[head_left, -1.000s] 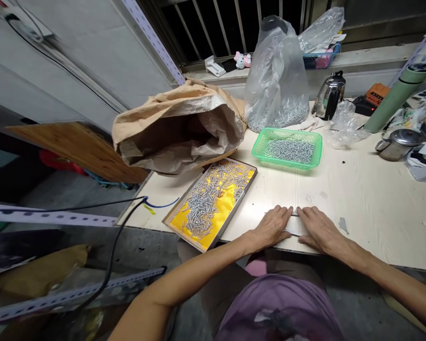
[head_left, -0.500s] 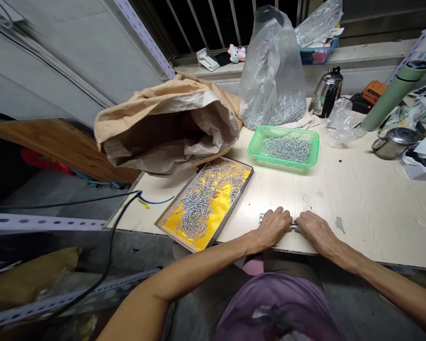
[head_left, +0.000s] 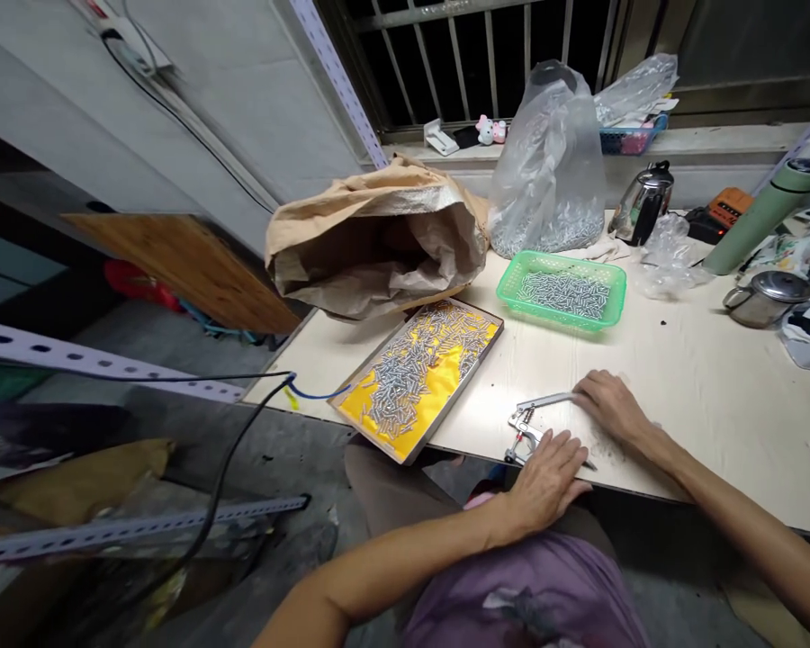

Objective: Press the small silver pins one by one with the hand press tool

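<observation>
On the table by its front edge lies a metal hand tool [head_left: 526,421] with two spread handles, a coil spring between them and a small red part; its exact kind is unclear. My right hand [head_left: 611,405] is closed on the end of the upper handle, with the fingertips curled out of sight. Over the lower handle rests my left hand [head_left: 550,472], its fingers stretched out, and the handle's tip sticks out beyond them. To the left, small metal pins [head_left: 398,382] lie scattered on yellow cloth in a shallow tray [head_left: 438,411].
A green basket [head_left: 554,317] of similar metal pieces sits further back. Behind the tray lies a large open paper sack [head_left: 371,193]. A clear plastic bag [head_left: 546,171], a kettle [head_left: 641,202], a green flask [head_left: 760,220] and a lidded metal cup [head_left: 769,301] stand along the back and right.
My hands have moved apart, the left towards the front edge and the right slightly back. The tool, mostly covered before, now shows with its handles spread. The camera view has shifted.
</observation>
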The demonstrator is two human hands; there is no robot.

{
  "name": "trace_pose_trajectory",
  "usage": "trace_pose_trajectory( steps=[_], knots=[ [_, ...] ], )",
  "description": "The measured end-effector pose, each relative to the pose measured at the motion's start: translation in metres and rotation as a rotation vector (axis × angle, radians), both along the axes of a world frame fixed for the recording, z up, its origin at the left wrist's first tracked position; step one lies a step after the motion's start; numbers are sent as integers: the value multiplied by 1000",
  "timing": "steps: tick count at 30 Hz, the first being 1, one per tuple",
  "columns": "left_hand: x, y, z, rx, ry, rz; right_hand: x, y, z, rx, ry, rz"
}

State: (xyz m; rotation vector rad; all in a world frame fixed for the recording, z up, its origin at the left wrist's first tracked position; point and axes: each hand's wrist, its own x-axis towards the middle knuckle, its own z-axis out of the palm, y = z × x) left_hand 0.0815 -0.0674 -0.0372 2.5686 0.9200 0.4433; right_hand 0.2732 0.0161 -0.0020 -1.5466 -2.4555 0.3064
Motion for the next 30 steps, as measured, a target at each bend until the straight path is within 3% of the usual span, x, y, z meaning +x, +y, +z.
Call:
trace_pose_trajectory(
  steps=[4,9,14,16,18,20,23,27,30],
  knots=[
    [2,0,10,-69,-33,16,-21,12,12,45,-91,-22],
    [2,-8,11,-103,-8,-10,-76,-3,23,-23,-74,455],
    [-18,-16,20,125,-109,-246,-112,-12,3,13,-208,594],
    [-38,-10,30,281,-232,-243,-117,-11,-9,66,-179,607],
    [-63,8,41,375,-307,-49,-118,-10,-17,128,-102,583],
    [-89,37,50,337,-285,269,-116,-6,-14,213,30,533],
    [-120,90,55,162,-207,653,-101,13,14,383,245,404],
    [-132,145,53,-69,135,817,-57,66,61,558,283,168],
    [-126,163,51,-129,290,819,-21,95,74,590,123,-26]
  ],
)
